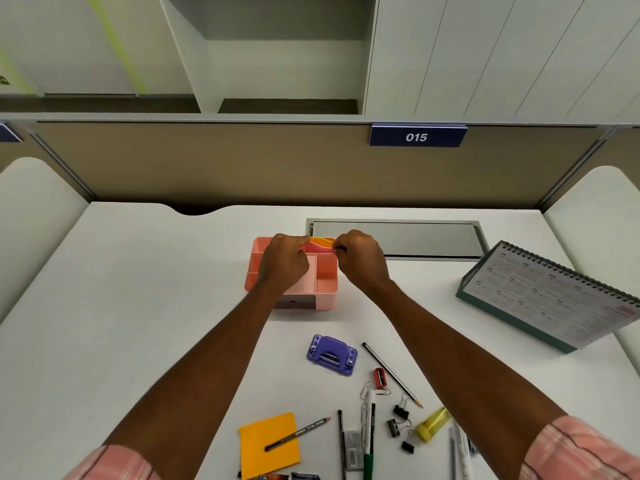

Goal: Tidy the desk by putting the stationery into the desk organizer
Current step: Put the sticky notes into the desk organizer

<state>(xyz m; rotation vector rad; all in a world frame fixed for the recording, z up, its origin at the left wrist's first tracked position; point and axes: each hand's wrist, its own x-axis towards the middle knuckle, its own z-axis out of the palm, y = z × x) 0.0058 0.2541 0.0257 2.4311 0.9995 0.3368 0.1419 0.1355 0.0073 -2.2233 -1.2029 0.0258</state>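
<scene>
At the far middle of the counter (138, 289), toward twelve o'clock from the camera, both bare forearms reach out and converge over the pink desk organizer (325, 282). Pink checked sleeves show at the bottom corners.

The left hand (282, 261) sits knuckles-up over the organizer's left and middle compartments. Its fingers are curled under, and thumb and forefinger nip the left edge of a small wad of coloured sheets (322, 244) — yellow, orange and red. The right hand (360, 259), at three o'clock of the left, is also knuckles-up and pinches the wad's right edge. Each grip is narrow and holds the sheets, which span the gap between the two hands.

The sheets lie at the organizer's twelve o'clock side, over its rear compartment. I cannot tell whether they rest inside it or only sit at its rim.

At six o'clock of the organizer, well apart from both hands, a purple hole punch (331, 355) lies flat. At five o'clock a pencil (391, 374) lies diagonally, with a red sharpener (380, 377) just beside it. Nearer me are black binder clips (400, 410), paper clips and pens. At seven o'clock an orange sticky pad (268, 445) carries a dark pencil (298, 434) — laid across its top corner. A desk calendar (554, 299) stands at three o'clock.
</scene>
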